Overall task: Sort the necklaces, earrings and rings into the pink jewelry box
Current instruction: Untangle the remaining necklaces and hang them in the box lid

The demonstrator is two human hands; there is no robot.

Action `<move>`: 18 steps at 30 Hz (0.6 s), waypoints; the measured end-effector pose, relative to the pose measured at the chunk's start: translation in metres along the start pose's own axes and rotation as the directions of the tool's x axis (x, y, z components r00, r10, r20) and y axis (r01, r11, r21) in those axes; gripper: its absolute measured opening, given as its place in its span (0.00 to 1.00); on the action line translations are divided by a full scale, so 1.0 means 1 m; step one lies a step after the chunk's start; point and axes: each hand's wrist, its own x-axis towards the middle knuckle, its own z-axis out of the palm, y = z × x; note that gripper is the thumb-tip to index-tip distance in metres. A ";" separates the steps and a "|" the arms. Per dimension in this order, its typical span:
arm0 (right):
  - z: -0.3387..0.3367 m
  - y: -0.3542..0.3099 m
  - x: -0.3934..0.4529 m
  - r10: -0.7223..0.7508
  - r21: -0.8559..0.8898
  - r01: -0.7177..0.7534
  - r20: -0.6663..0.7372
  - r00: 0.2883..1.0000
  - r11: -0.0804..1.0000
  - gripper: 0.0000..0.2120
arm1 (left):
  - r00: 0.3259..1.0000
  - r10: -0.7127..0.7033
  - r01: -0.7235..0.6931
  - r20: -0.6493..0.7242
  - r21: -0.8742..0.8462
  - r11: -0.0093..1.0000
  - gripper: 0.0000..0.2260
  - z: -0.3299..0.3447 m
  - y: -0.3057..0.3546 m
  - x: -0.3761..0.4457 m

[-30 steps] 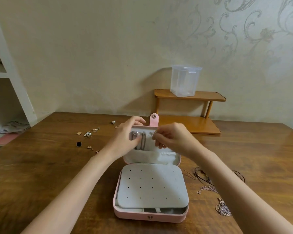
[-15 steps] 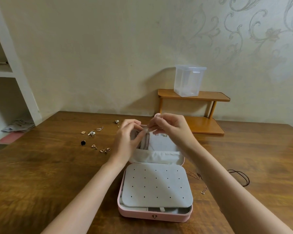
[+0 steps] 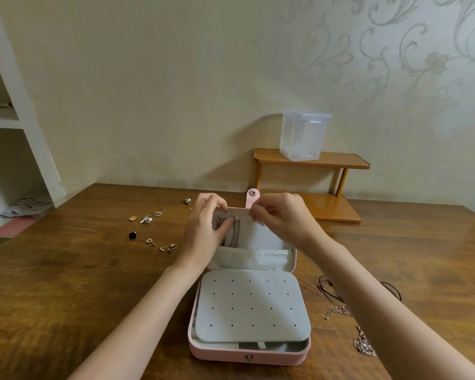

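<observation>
Pink faux leather covers the open rectangular jewelry box (image 3: 248,355), which sits on the brown wooden counter (image 3: 66,283) close to its near edge. Its lid (image 3: 258,253) stands upright, showing a grey lining with a gathered pocket along the bottom, and a pink snap tab (image 3: 251,197) sticks up from the top edge. A grey perforated earring panel (image 3: 251,305) lies flat over the base. Several thin chain necklaces (image 3: 235,231) hang inside the lid, their lower ends going into the pocket.

The left hand (image 3: 203,229) is raised at the lid's top left part, fingers curled at the top edge and thumb laid across the hanging chains. The right hand (image 3: 283,218) is at the lid's top edge beside the tab, its grip a fingertip pinch on something too small to make out.

Small gold and pearl earrings and rings (image 3: 154,231), one with a black square face, are scattered toward the counter's far left part. Rose-gold necklaces and dark cords (image 3: 340,311) lie near the right side of the box, partly behind the right forearm.

A two-tier wooden shelf (image 3: 313,187) stands at the counter's far edge, carrying a clear plastic container (image 3: 303,135).
</observation>
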 end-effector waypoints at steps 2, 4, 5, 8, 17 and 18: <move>-0.001 0.001 0.000 -0.001 -0.034 0.002 0.037 0.999 0.999 0.09 | 0.999 0.021 -0.021 0.034 0.003 1.000 0.07 -0.002 0.000 0.001; -0.003 0.001 0.001 0.005 -0.064 0.001 0.085 0.996 0.998 0.10 | 0.997 0.044 -0.044 0.071 -0.001 0.999 0.07 -0.004 -0.001 0.002; -0.003 0.001 0.001 0.010 -0.071 -0.002 0.113 0.994 0.997 0.10 | 0.995 0.051 -0.051 0.087 0.000 0.999 0.08 -0.005 -0.001 0.002; -0.001 0.001 0.001 0.040 -0.088 -0.021 0.219 0.975 0.996 0.09 | 0.990 0.072 -0.075 0.117 0.022 0.997 0.10 -0.006 -0.003 0.003; 0.006 -0.004 0.006 -0.050 -0.209 0.096 0.217 0.975 0.973 0.07 | 0.979 0.046 -0.051 0.197 0.019 0.999 0.10 -0.010 -0.001 0.003; 0.005 -0.004 0.005 -0.053 -0.219 0.101 0.214 0.975 0.971 0.08 | 0.979 0.050 -0.056 0.197 0.027 0.998 0.10 -0.010 -0.001 0.003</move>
